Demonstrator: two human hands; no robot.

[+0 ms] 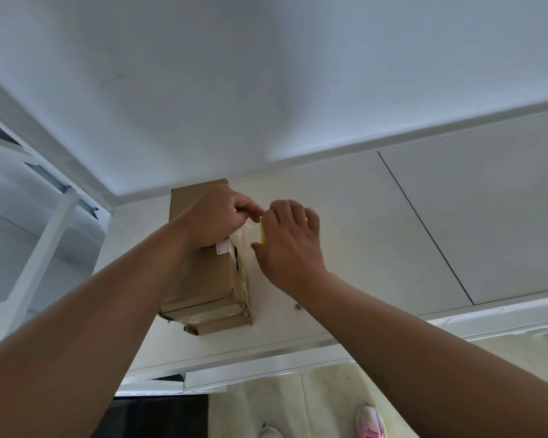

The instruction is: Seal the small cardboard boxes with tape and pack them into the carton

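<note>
Two bare arms filled the foreground, the left arm (86,311) and the right arm (424,352), both reaching out to the box (203,279). The box, brown cardboard with bands of tape across its near end, lay on the white table (377,235), its far end close to the wall (266,74). The left hand (214,216) rested on top of the box toward its far end, fingers curled, thumb and forefinger pinched together on a strip of clear tape (240,240) at the box's right edge. The tape ran crumpled down that edge. The right hand (293,245) was just right of the box, its fingertips meeting those of the left hand, its fingers bent round a small yellow thing (262,233); what that thing was could not be told. A white label (222,247) showed on the box just below the left hand. Left of the box stood a white frame (41,241). Nearer than the box, below the table's edge, a pink-and-white shoe (371,422) stood on a pale floor (266,399).
</note>
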